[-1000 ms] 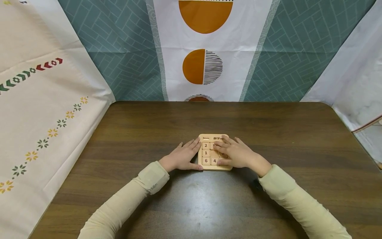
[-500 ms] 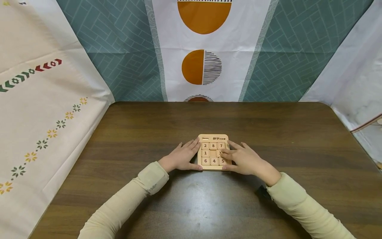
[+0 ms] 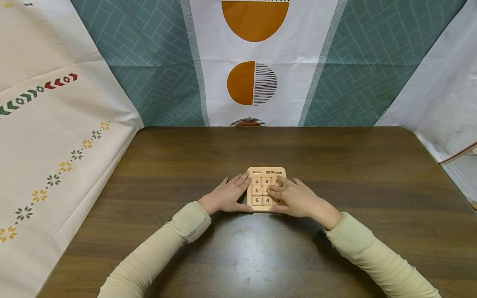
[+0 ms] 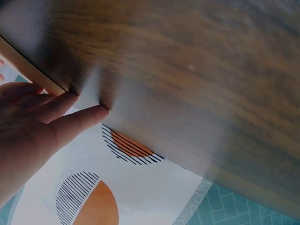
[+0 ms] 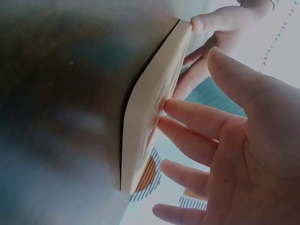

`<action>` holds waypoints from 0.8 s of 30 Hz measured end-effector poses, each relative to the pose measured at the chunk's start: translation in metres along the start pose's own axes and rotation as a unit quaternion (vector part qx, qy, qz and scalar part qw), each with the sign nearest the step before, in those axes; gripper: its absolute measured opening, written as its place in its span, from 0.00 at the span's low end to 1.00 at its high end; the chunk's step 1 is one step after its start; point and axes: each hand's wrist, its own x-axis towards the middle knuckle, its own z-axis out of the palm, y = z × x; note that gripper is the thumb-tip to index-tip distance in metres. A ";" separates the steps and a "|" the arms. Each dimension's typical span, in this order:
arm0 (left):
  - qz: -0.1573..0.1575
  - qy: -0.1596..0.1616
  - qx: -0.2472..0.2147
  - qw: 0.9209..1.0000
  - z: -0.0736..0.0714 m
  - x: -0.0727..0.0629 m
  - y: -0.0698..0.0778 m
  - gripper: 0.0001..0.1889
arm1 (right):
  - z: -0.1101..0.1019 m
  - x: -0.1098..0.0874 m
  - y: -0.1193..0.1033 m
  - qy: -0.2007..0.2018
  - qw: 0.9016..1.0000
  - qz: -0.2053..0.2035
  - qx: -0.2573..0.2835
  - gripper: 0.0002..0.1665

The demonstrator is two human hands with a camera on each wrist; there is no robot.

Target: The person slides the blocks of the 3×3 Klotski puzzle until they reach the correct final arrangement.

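A wooden number slide puzzle point(image 3: 259, 208) lies flat on the table. Its tiles read 2, 8, 7 along the top, 1 and 3 in the middle row, then 6, 4, 5; my right fingers cover the middle row's right end. My left hand point(image 3: 228, 196) rests against the puzzle's left side, thumb by the lower left corner and fingers fairly straight. Over the right side, my right hand point(image 3: 299, 199) has fingertips on the tile marked 3 point(image 3: 266, 190). In the right wrist view two of that hand's fingertips point(image 5: 169, 106) meet the puzzle's face, its thumb lifted away.
The dark wooden table point(image 3: 238, 256) reaches back to a patterned curtain point(image 3: 156, 62). A cream cloth point(image 3: 56, 145) with floral prints hangs along the left side. A pale cloth point(image 3: 443, 95) hangs at the right.
The 3 tile has slid left from the right column into the centre slot, under my right fingers. That hand drew back right, then came left again. My left hand stays in place.
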 end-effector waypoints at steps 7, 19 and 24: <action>0.003 0.002 0.005 1.000 0.001 0.001 -0.001 0.51 | -0.002 -0.001 0.014 0.013 0.999 0.044 -0.001 0.31; 0.005 0.001 0.005 1.000 0.000 0.000 -0.001 0.51 | 0.002 -0.015 0.008 0.001 0.999 0.043 0.010 0.34; 0.003 0.000 0.003 1.000 0.000 0.000 -0.001 0.51 | 0.003 -0.020 0.005 0.003 0.999 0.037 0.013 0.34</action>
